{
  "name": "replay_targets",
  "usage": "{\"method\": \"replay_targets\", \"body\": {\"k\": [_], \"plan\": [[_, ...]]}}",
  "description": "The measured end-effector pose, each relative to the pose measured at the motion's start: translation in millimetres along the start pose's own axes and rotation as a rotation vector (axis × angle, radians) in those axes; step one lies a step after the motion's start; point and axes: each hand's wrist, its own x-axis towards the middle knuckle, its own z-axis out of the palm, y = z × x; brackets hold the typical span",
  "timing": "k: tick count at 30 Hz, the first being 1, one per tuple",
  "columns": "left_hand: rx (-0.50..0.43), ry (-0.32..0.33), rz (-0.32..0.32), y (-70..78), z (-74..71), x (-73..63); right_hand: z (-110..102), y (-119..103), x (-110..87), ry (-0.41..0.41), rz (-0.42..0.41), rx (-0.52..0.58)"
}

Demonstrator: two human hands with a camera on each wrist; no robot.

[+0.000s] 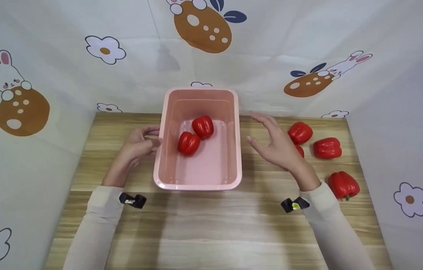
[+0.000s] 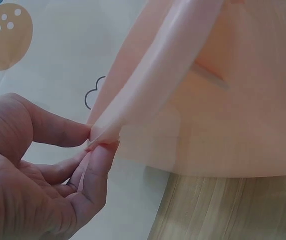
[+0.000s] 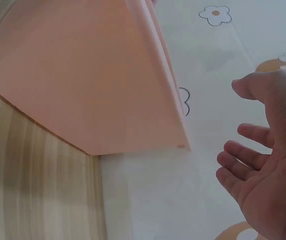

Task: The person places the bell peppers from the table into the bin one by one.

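A pink plastic bin stands in the middle of the table, with two red bell peppers lying inside against each other. At its left side my left hand pinches the rim between thumb and fingers; the left wrist view shows this grip on the bin's edge. My right hand is held off the bin's right side, fingers apart and holding nothing. In the right wrist view the right hand faces the bin's outer wall across a gap.
Several red bell peppers lie right of my right hand, among them one at the back, another beside it and one nearer the front. A patterned cloth wall surrounds the wooden table at the back and sides.
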Motion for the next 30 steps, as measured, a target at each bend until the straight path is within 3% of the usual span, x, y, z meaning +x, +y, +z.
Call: {"method": "replay_targets", "body": {"k": [9, 19, 30], "plan": [[0.036, 0.017, 0.030, 3.3, -6.1, -1.3, 5.1, 27.3, -15.7, 0.147, -0.014, 0.149], [0.016, 0.016, 0.038, -2.8, 3.3, 3.0, -0.4, 57.9, -48.1, 0.203, 0.055, 0.282], [0.021, 0.010, 0.040, -7.2, -1.1, 0.1, 6.0, 80.1, -74.2, 0.279, 0.114, 0.333]]}}
